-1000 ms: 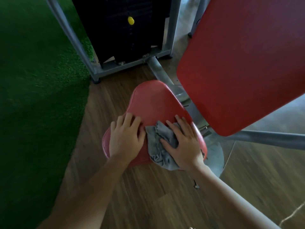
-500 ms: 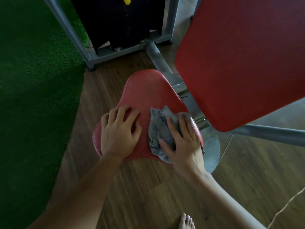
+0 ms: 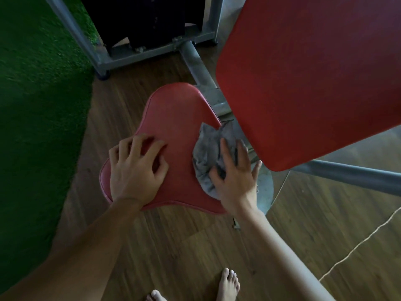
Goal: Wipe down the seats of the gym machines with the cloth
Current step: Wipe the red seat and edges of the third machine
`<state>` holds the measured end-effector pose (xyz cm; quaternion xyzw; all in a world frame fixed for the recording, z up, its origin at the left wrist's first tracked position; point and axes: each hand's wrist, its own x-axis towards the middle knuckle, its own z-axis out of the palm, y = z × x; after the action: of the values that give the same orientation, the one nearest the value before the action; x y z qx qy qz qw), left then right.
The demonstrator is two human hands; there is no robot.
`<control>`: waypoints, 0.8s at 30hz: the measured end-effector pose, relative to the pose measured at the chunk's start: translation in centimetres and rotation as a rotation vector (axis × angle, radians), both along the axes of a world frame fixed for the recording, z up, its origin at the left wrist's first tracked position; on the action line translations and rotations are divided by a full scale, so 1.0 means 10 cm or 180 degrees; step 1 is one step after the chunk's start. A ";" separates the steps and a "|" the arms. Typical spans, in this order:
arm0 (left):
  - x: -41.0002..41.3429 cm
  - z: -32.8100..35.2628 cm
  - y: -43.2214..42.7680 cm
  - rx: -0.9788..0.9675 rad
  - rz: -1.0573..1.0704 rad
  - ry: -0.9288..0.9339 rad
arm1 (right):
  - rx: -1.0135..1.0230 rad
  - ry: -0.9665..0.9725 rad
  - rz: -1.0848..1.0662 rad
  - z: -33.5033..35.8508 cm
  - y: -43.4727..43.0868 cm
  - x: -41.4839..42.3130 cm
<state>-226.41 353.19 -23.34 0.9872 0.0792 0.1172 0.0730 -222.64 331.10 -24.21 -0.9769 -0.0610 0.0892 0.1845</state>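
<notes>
From the head camera, the right hand [image 3: 234, 179] pressed spread fingers flat on the cloth [image 3: 208, 146] at the right edge of the seat [image 3: 173, 118]. Bare seat ran leftward and away toward its narrow end. The left hand [image 3: 134, 170] rested there, fingers loosely bent, gripping nothing.

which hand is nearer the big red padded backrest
Right. The right hand presses the crumpled grey cloth just beside the backrest; the left hand rests on the red seat, its left side, farther off.
</notes>
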 end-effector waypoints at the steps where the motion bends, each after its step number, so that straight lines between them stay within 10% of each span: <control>1: 0.00 0.00 0.00 0.0007 -0.0002 0.0011 | 0.0052 0.0019 -0.0140 0.02 0.01 0.09; 24: 0.20 0.03 0.15 -0.0056 -0.0135 0.0127 | -0.0030 -0.0166 -0.0767 -0.07 0.05 0.13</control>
<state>-224.39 354.67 -23.06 0.9902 0.0606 0.0953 0.0826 -221.34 331.62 -24.95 -0.9800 0.0525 0.0412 0.1876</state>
